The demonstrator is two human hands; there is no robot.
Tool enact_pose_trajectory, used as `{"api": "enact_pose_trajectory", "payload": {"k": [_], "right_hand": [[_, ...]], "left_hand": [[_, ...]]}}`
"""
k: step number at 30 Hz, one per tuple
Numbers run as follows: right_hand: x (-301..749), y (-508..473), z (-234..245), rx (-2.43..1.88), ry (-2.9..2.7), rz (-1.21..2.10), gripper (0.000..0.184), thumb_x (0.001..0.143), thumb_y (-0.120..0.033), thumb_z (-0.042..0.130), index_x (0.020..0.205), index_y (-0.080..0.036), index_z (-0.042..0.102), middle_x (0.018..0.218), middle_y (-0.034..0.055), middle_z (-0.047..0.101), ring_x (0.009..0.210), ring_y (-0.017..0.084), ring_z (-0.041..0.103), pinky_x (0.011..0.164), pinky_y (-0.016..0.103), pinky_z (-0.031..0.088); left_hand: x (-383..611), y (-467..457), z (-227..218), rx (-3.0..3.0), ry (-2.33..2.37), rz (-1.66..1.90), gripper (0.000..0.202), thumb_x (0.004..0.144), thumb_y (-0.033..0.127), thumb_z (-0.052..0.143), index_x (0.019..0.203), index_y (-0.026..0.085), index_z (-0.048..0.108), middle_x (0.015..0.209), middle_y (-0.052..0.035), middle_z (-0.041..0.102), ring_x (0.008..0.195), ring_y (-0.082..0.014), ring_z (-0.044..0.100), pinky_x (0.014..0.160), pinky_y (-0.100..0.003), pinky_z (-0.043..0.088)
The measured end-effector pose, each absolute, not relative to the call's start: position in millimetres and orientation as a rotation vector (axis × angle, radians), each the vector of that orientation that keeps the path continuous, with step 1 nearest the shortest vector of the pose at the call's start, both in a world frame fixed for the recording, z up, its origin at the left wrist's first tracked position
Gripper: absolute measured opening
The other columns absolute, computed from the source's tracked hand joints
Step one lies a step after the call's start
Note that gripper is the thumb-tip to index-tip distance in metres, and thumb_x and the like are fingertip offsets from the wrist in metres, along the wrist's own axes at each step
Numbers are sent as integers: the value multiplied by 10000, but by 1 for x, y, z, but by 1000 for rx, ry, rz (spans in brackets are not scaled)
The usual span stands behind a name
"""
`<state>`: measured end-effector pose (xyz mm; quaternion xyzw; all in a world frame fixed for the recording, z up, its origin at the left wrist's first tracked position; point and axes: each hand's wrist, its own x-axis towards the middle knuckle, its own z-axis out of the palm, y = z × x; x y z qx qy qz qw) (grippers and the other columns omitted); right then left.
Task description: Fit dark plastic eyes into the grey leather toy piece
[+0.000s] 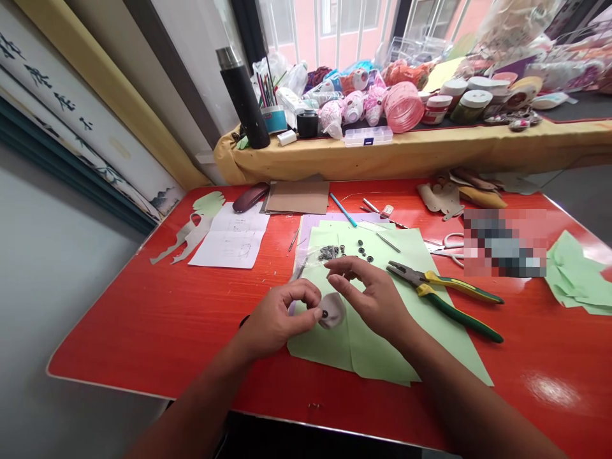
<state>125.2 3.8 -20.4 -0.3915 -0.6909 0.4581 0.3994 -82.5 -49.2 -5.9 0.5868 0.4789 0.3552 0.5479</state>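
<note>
Pinched between the thumb and fingers of my left hand (282, 319) is a small greyish-white round piece (336, 309), soft-looking, with a black snap button (324, 313) at its left edge. My right hand (370, 296) hovers just above and to the right of it, thumb and index finger apart, with nothing visible between them. Beyond my right fingertips lies a small heap of black snap parts (329, 251), partly on a clear plastic bag. A few loose snap parts (362, 250) are scattered to its right. Both hands are over light green paper sheets (329, 350).
Pliers with green-yellow handles (430, 287) lie right of my right hand. Behind them are white-handled scissors (449, 245). A thin metal rod (387, 242) and a blue pen (343, 209) lie farther back. Printed paper (234, 236) rests at left. A black thermos (245, 99) stands on the crowded sill.
</note>
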Motion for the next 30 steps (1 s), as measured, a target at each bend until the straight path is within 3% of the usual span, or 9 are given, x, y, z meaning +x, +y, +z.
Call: {"api": "enact_pose_trajectory", "payload": {"k": [6, 12, 19, 25, 30], "right_hand": [[126, 7, -17, -893, -1755, 1553, 415, 1004, -584, 587, 934, -208, 746, 928, 48, 754, 889, 216, 668, 801, 328, 492], [127, 9, -17, -925, -1705, 1783, 544, 929, -708, 632, 837, -176, 696, 778, 13, 611, 743, 171, 527, 686, 293, 397], [127, 5, -18, -819, -1537, 2182, 477, 802, -613, 835, 868, -163, 692, 816, 26, 655, 726, 158, 538, 655, 271, 392], [126, 5, -20, -859, -1434, 2139, 492, 709, -552, 926, 796, -180, 616, 732, -12, 604, 656, 134, 502, 585, 252, 354], [127, 7, -21, -854, -1507, 2050, 462, 788, -578, 862, 830, -171, 646, 753, -17, 569, 685, 133, 471, 617, 259, 350]], "left_hand": [[-78, -51, 1, 1439, 1178, 831, 118, 893, 247, 686, 788, 198, 664, 916, -28, 625, 914, -194, 581, 864, -326, 439], [-85, -48, 2, 1408, 1173, 838, 136, 912, 268, 700, 800, 193, 684, 918, -21, 603, 888, -176, 553, 827, -306, 426], [-94, -45, 9, 1331, 1105, 737, 164, 896, 308, 741, 786, 193, 700, 991, -30, 598, 900, -172, 553, 793, -285, 440], [-99, -43, 15, 1386, 1098, 584, 127, 877, 291, 725, 796, 197, 700, 996, -31, 613, 888, -180, 578, 777, -296, 444], [-101, -42, 15, 1393, 1118, 588, 136, 874, 298, 724, 790, 199, 683, 975, -20, 599, 857, -167, 558, 779, -297, 442]]}}
